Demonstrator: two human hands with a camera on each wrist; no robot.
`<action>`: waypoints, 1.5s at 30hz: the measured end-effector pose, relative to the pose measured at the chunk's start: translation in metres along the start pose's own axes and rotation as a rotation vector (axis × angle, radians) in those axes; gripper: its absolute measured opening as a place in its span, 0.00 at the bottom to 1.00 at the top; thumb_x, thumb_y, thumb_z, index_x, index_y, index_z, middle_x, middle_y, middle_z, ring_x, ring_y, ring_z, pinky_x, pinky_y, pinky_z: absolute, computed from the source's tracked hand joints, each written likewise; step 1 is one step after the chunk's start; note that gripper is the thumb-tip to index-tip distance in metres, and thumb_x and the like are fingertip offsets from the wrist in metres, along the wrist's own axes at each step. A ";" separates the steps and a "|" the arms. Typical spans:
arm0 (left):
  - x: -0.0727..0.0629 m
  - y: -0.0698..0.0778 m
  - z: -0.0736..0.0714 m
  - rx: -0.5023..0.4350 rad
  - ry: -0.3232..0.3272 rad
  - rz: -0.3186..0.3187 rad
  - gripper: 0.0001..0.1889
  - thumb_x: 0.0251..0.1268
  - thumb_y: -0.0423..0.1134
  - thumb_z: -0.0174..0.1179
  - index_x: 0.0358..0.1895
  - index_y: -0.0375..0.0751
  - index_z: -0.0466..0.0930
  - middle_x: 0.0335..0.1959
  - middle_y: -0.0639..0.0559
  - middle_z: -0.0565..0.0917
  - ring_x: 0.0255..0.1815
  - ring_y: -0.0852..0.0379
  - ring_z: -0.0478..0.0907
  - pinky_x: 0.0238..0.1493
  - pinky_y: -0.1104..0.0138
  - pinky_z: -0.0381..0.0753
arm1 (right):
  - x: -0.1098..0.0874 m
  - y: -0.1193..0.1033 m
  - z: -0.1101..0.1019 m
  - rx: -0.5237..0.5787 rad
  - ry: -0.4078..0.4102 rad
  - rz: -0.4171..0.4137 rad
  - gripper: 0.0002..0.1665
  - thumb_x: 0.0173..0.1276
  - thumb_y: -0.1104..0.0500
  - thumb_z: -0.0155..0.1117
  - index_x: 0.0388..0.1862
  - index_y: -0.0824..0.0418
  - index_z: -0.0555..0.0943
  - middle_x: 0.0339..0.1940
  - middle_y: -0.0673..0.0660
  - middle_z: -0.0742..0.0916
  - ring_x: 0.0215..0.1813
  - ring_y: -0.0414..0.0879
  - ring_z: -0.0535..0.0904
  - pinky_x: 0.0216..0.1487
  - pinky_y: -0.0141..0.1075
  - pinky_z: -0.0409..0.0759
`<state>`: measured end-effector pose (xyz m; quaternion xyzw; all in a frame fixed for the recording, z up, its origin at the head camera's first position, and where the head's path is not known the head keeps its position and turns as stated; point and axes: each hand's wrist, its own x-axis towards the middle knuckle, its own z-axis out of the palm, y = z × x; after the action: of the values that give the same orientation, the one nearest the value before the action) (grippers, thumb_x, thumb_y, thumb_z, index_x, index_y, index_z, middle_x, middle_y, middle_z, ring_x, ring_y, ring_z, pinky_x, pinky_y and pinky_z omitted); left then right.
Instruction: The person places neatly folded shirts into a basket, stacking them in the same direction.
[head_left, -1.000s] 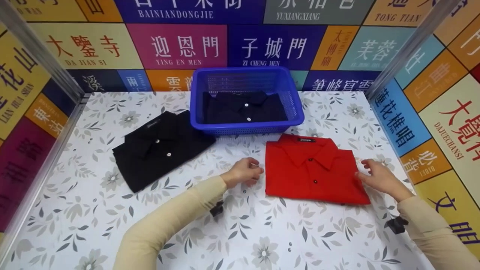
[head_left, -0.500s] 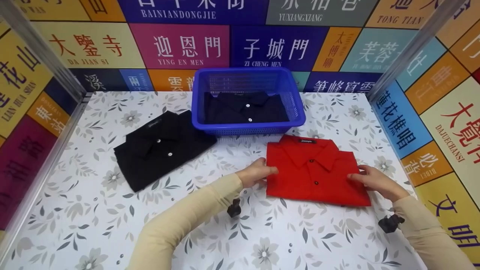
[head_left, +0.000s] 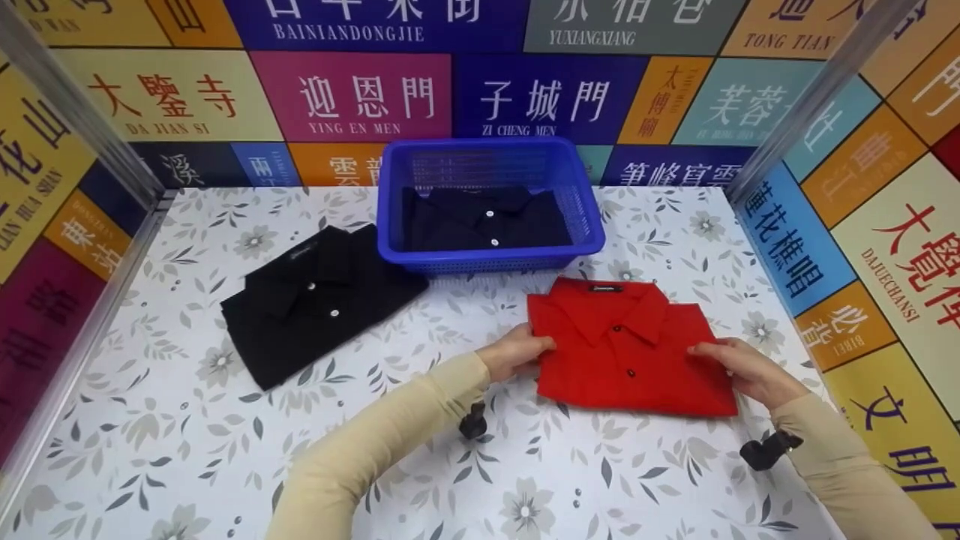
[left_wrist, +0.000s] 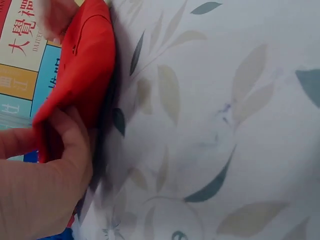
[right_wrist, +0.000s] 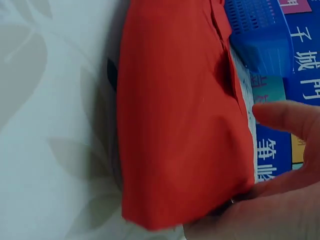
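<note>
A folded red shirt [head_left: 622, 352], with a collar and dark buttons, is on the right side of the table. My left hand [head_left: 517, 351] grips its left edge, thumb on top; in the left wrist view that hand's fingers [left_wrist: 75, 135] curl around the red cloth. At the opposite edge my right hand [head_left: 757, 371] holds the shirt, its thumb over the top and its other fingers mostly hidden beneath, as the right wrist view also suggests. A folded black shirt [head_left: 300, 322] with white buttons lies slanted to the left.
A blue plastic basket [head_left: 491, 262] stands at the back, holding a folded dark shirt [head_left: 450, 217] with white buttons. Its front left corner adjoins the black shirt. Panels with printed characters [head_left: 345, 97] wall in the floral-patterned table [head_left: 420, 480] at the back and sides.
Both hands have come in from beside the red shirt and taken hold of its edges. Its left side has shifted and bent slightly. The black shirt and basket stay put.
</note>
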<state>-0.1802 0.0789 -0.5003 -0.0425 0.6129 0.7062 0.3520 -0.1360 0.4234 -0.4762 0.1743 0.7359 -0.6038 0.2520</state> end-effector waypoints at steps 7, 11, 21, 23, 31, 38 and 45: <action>-0.002 -0.001 0.003 -0.097 0.002 0.001 0.19 0.59 0.24 0.50 0.55 0.34 0.67 0.41 0.41 0.83 0.38 0.49 0.83 0.41 0.57 0.84 | -0.002 -0.006 0.016 -0.028 0.075 -0.009 0.24 0.70 0.57 0.56 0.55 0.67 0.58 0.48 0.53 0.71 0.48 0.43 0.68 0.51 0.33 0.69; -0.004 0.002 0.002 -0.033 -0.006 0.030 0.24 0.58 0.22 0.50 0.60 0.36 0.65 0.40 0.41 0.83 0.34 0.49 0.83 0.39 0.56 0.84 | -0.003 -0.009 0.021 -0.038 0.110 -0.037 0.18 0.69 0.61 0.55 0.48 0.65 0.59 0.42 0.51 0.72 0.44 0.41 0.69 0.47 0.32 0.69; -0.007 0.008 -0.011 0.293 0.069 0.218 0.37 0.54 0.21 0.55 0.72 0.37 0.61 0.54 0.43 0.80 0.46 0.52 0.79 0.49 0.65 0.78 | 0.001 -0.014 0.023 -0.051 0.049 -0.105 0.29 0.72 0.61 0.51 0.62 0.80 0.58 0.38 0.47 0.79 0.40 0.37 0.76 0.45 0.29 0.77; -0.010 0.009 -0.014 0.312 0.070 0.235 0.37 0.54 0.21 0.55 0.71 0.37 0.62 0.54 0.43 0.80 0.45 0.53 0.79 0.49 0.65 0.78 | 0.000 -0.015 0.026 -0.055 0.061 -0.122 0.28 0.72 0.62 0.52 0.61 0.79 0.58 0.39 0.48 0.79 0.40 0.37 0.76 0.45 0.29 0.76; -0.016 0.009 -0.024 0.311 0.087 0.263 0.36 0.53 0.22 0.54 0.71 0.36 0.62 0.50 0.44 0.81 0.40 0.55 0.78 0.45 0.66 0.79 | -0.001 -0.022 0.036 -0.054 0.062 -0.191 0.24 0.69 0.68 0.53 0.58 0.74 0.58 0.42 0.51 0.77 0.41 0.37 0.75 0.45 0.29 0.76; -0.026 0.013 -0.025 0.352 0.086 0.284 0.37 0.55 0.21 0.55 0.72 0.35 0.60 0.54 0.42 0.79 0.42 0.54 0.78 0.47 0.66 0.78 | -0.005 -0.028 0.042 -0.070 0.051 -0.215 0.27 0.69 0.68 0.52 0.61 0.77 0.56 0.44 0.51 0.77 0.43 0.37 0.75 0.48 0.28 0.75; -0.043 0.016 -0.031 0.350 0.052 0.339 0.36 0.57 0.20 0.54 0.72 0.38 0.61 0.49 0.42 0.82 0.43 0.52 0.80 0.45 0.64 0.80 | -0.013 -0.034 0.046 -0.029 0.055 -0.232 0.19 0.67 0.68 0.51 0.55 0.71 0.63 0.39 0.48 0.78 0.41 0.39 0.75 0.45 0.29 0.75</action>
<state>-0.1688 0.0325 -0.4733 0.1043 0.7331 0.6369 0.2144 -0.1372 0.3717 -0.4484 0.1009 0.7664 -0.6131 0.1627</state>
